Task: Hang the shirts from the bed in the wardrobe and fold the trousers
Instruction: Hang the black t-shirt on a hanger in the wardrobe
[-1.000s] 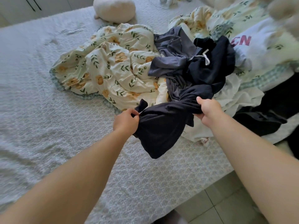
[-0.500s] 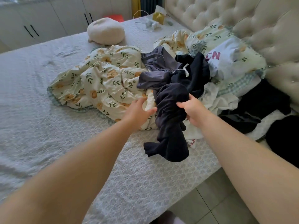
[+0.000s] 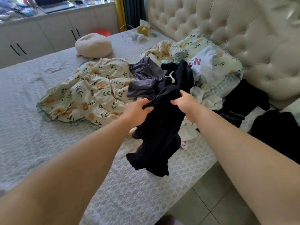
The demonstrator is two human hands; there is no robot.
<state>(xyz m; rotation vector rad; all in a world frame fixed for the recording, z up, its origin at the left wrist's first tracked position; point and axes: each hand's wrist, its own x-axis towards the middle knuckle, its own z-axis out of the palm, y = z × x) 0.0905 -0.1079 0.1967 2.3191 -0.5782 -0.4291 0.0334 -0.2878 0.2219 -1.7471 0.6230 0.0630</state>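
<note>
A dark, crumpled garment (image 3: 159, 132) hangs between my hands over the near edge of the bed (image 3: 32, 127). My left hand (image 3: 138, 112) grips its upper left edge and my right hand (image 3: 186, 104) grips its upper right edge. Its lower end droops onto the bedspread. Behind it lies a heap of clothes: a grey garment (image 3: 146, 78), a black piece with a white drawstring (image 3: 180, 77), and a white shirt with red letters (image 3: 204, 62). More black clothes (image 3: 246, 101) lie to the right by the headboard. I cannot tell whether the held garment is a shirt or trousers.
A floral quilt (image 3: 90, 93) is bunched up in the middle of the bed. A round cream cushion (image 3: 94, 46) sits at the far side. White cabinets (image 3: 48, 31) stand beyond the bed, and the tufted headboard (image 3: 243, 30) rises on the right. Tiled floor (image 3: 219, 200) shows at lower right.
My left hand let go of the garment, then took hold of it again higher up. Both hands now hold its top edge closer together, and the garment hangs lower. My view has risen.
</note>
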